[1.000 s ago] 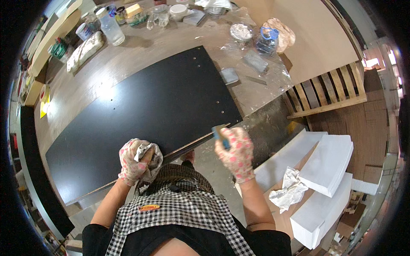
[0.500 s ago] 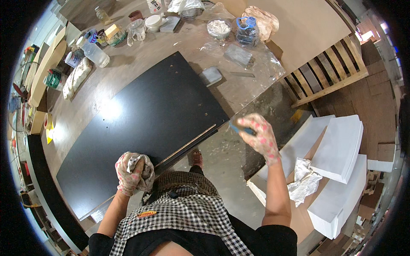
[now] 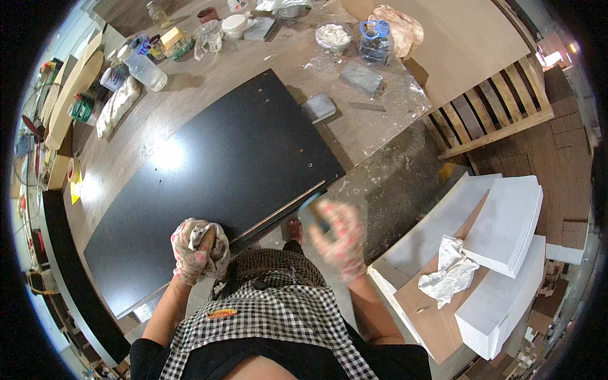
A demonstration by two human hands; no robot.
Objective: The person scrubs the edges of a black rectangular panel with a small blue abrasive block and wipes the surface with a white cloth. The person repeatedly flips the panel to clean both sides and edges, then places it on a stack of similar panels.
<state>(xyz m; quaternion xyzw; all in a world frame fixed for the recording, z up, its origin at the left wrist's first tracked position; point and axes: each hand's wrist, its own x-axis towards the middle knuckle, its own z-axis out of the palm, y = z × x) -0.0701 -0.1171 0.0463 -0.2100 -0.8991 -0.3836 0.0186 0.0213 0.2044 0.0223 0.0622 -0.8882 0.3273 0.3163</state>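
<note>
1. From here I see the left hand [image 3: 187,254], in a dotted glove, closed around a crumpled grey rag [image 3: 220,259]; whether its knuckles touch the panel I can't tell.
2. The right hand [image 3: 342,239], blurred, grips a small bluish block [image 3: 309,211] just by the panel's near edge.
3. The black panel [image 3: 221,155] lies on the bench [image 3: 244,63], reaching ahead of the left hand and out to both its sides.
4. Well to the right hand's right, a crumpled white cloth [image 3: 448,273] lies near white slabs [image 3: 503,221].
</note>
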